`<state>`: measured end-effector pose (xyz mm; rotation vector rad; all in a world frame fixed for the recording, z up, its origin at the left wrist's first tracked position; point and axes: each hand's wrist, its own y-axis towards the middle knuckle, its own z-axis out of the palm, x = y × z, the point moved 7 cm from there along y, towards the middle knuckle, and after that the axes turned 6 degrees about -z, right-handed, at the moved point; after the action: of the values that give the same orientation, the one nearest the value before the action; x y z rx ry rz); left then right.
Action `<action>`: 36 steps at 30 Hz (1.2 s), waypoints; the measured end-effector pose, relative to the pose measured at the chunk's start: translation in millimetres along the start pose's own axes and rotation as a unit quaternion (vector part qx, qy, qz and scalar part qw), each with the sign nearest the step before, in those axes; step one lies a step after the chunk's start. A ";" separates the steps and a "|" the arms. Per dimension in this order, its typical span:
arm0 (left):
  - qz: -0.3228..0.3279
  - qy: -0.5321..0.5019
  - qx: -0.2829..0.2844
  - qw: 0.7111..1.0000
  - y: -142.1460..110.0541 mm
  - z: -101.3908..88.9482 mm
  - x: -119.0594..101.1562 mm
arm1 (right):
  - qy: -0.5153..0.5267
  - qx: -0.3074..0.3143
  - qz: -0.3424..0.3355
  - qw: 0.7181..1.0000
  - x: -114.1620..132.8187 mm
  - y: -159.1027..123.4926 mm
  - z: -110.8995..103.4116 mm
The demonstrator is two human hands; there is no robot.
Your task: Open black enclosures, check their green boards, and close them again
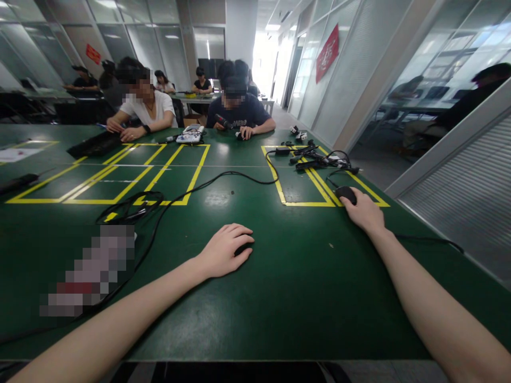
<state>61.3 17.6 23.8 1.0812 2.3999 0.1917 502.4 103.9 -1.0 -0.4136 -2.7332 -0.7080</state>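
On the worktop (287,298), your left hand (229,250) clasps a dark object (241,249) — to its right, your right hand (363,210) grips a rounded black item (346,194).

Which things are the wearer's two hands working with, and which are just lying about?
In hand:
mouse, under the right hand
dark object, mostly hidden under the left hand

Lying about:
cable pile
adapter
cable coil
white device

Nothing legible (shirt lettering (239,122) blurred).
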 end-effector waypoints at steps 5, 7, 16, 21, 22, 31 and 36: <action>-0.002 0.003 0.001 1.000 0.5 0.8 0.7 | -0.014 0.010 -0.027 0.999 5.1 -1.2 2.8; -0.002 0.005 0.004 1.000 0.5 1.1 0.6 | -0.024 0.011 -0.016 1.000 4.6 -1.0 1.4; 0.000 0.007 0.007 1.000 0.4 1.3 0.0 | 0.052 -0.025 0.074 0.996 -0.7 -1.3 -9.2; 0.000 0.003 0.005 1.000 0.5 1.1 0.2 | 0.106 -0.033 0.133 0.985 -9.3 -3.7 -14.3; -0.001 0.003 0.005 1.000 0.5 1.1 0.2 | 0.114 -0.033 0.144 0.982 -11.5 -4.2 -14.5; 0.002 0.001 0.002 1.000 0.0 1.0 0.4 | 0.181 -0.028 0.194 0.964 -18.1 -5.7 -9.6; 0.001 0.003 0.004 1.000 0.2 0.6 0.8 | 0.170 -0.031 0.168 0.971 -10.9 -10.0 -15.2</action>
<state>61.3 18.3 23.0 1.0885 2.4056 0.1870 512.0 85.6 3.7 -0.6797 -2.2515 -0.6977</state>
